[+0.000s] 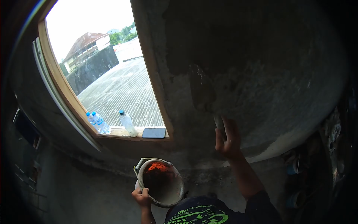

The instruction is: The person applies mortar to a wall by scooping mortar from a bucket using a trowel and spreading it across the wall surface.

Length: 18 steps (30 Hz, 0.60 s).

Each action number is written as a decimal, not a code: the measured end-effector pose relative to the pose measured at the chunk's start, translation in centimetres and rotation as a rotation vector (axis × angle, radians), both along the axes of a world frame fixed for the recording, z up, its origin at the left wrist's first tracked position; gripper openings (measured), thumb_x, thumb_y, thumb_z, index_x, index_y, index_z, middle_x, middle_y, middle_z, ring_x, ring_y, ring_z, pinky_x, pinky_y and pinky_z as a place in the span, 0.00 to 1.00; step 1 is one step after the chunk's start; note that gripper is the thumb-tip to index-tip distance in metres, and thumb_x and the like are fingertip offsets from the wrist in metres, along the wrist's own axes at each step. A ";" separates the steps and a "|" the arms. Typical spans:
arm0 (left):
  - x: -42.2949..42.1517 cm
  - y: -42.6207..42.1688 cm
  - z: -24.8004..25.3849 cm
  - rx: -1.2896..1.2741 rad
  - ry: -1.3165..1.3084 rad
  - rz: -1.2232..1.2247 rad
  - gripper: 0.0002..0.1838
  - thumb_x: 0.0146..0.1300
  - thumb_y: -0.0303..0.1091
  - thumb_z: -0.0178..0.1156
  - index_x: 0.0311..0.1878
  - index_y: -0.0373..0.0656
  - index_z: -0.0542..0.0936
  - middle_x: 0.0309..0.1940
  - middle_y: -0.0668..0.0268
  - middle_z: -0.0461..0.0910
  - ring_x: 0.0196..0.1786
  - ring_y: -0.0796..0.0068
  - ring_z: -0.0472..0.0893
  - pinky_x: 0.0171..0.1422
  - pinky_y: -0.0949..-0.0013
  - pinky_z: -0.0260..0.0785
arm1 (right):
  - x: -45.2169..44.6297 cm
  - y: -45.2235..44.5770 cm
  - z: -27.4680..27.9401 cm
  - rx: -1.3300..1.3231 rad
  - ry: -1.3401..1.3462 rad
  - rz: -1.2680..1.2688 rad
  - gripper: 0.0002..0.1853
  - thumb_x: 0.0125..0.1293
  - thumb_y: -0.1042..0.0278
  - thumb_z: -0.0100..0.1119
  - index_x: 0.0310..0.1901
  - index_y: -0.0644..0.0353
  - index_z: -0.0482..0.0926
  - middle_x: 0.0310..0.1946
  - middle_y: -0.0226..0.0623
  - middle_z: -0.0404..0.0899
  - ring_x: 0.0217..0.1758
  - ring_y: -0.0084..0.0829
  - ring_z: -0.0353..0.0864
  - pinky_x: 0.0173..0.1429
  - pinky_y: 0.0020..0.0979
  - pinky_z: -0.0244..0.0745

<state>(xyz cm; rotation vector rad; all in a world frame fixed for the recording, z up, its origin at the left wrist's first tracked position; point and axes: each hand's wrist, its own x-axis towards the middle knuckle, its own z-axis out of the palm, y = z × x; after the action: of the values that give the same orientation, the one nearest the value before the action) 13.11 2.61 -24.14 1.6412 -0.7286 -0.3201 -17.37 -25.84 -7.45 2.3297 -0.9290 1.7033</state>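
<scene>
Against the dark grey wall, my right hand (228,140) is closed round the handle of a trowel (202,89), whose pointed blade lies on or very near the wall surface. My left hand (142,196) grips the rim of a bucket (179,186) at its left side. Inside the bucket, an orange-lit patch of material (158,168) shows near the top, and the rest is dark. The wall (253,86) has a darker area above the trowel and a lighter grey one around and below it.
Left of the wall is a window with a wooden frame (149,71). On its sill stand two water bottles (100,123), a third bottle (128,123) with a dark blue cap, and a phone (154,133). Blue-toned containers (293,168) sit in shadow at the lower right.
</scene>
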 end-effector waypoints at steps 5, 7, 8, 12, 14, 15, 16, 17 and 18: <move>-0.3 1.0 0.1 -0.034 0.038 0.047 0.11 0.53 0.23 0.56 0.19 0.40 0.68 0.18 0.79 0.67 0.22 0.87 0.62 0.26 0.71 0.50 | 1.6 -3.5 1.7 -0.105 0.050 -0.168 0.28 0.68 0.70 0.65 0.70 0.57 0.76 0.47 0.45 0.80 0.41 0.46 0.87 0.37 0.40 0.84; -0.4 1.0 0.3 -0.060 0.053 0.068 0.11 0.53 0.23 0.57 0.19 0.40 0.67 0.18 0.79 0.67 0.22 0.87 0.62 0.26 0.70 0.50 | 1.8 -4.9 0.6 -0.062 0.087 -0.263 0.28 0.68 0.69 0.65 0.70 0.57 0.76 0.47 0.44 0.80 0.41 0.47 0.88 0.38 0.40 0.85; -0.5 1.4 0.4 -0.058 0.059 0.068 0.11 0.53 0.23 0.57 0.19 0.40 0.67 0.18 0.79 0.67 0.22 0.87 0.62 0.26 0.70 0.50 | 1.5 -5.2 -0.5 -0.061 0.094 -0.263 0.28 0.68 0.69 0.65 0.70 0.57 0.76 0.47 0.44 0.80 0.41 0.47 0.88 0.38 0.40 0.85; 0.2 2.3 -0.3 -0.059 0.036 0.085 0.11 0.52 0.23 0.56 0.18 0.40 0.66 0.18 0.79 0.67 0.22 0.87 0.62 0.26 0.71 0.50 | -0.7 -3.0 -4.7 -0.017 0.077 -0.105 0.25 0.68 0.72 0.63 0.67 0.63 0.77 0.47 0.49 0.82 0.45 0.52 0.86 0.44 0.43 0.83; 0.3 2.7 -1.0 -0.072 0.025 0.108 0.11 0.51 0.23 0.56 0.18 0.40 0.65 0.18 0.79 0.65 0.22 0.86 0.61 0.26 0.71 0.50 | -1.4 -2.9 -4.6 -0.019 0.095 -0.044 0.24 0.68 0.74 0.62 0.66 0.67 0.77 0.47 0.52 0.82 0.47 0.55 0.85 0.48 0.44 0.82; 0.1 2.5 -0.9 -0.074 0.031 0.110 0.11 0.51 0.23 0.56 0.18 0.40 0.65 0.18 0.79 0.65 0.22 0.86 0.61 0.26 0.71 0.50 | -1.3 -3.0 -3.9 -0.031 0.041 0.000 0.24 0.68 0.73 0.62 0.66 0.66 0.78 0.48 0.52 0.82 0.47 0.55 0.86 0.48 0.45 0.83; 0.0 2.3 -0.6 -0.071 0.025 0.120 0.12 0.51 0.23 0.56 0.18 0.40 0.64 0.17 0.79 0.65 0.22 0.87 0.61 0.26 0.70 0.50 | -1.0 -3.0 -3.0 -0.041 -0.016 0.044 0.24 0.68 0.73 0.61 0.66 0.64 0.78 0.49 0.53 0.82 0.46 0.55 0.86 0.48 0.45 0.83; 0.1 2.2 -0.3 -0.065 0.015 0.130 0.12 0.51 0.23 0.56 0.18 0.41 0.64 0.17 0.79 0.64 0.22 0.87 0.60 0.25 0.70 0.49 | -0.5 -3.3 -1.4 -0.037 -0.015 0.044 0.24 0.68 0.73 0.61 0.66 0.64 0.78 0.49 0.53 0.82 0.46 0.55 0.86 0.48 0.45 0.83; 0.2 2.2 -0.1 -0.057 0.013 0.128 0.12 0.51 0.23 0.56 0.18 0.41 0.64 0.17 0.79 0.64 0.22 0.87 0.60 0.25 0.70 0.49 | 0.1 -3.8 0.9 -0.095 -0.023 0.011 0.24 0.68 0.73 0.62 0.66 0.63 0.78 0.49 0.53 0.82 0.46 0.54 0.86 0.47 0.44 0.84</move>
<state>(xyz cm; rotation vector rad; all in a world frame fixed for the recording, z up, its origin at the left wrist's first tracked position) 13.30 4.77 -24.23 1.6217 -0.6137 -0.2161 -17.25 -29.60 -6.59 2.2640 -0.8207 1.7413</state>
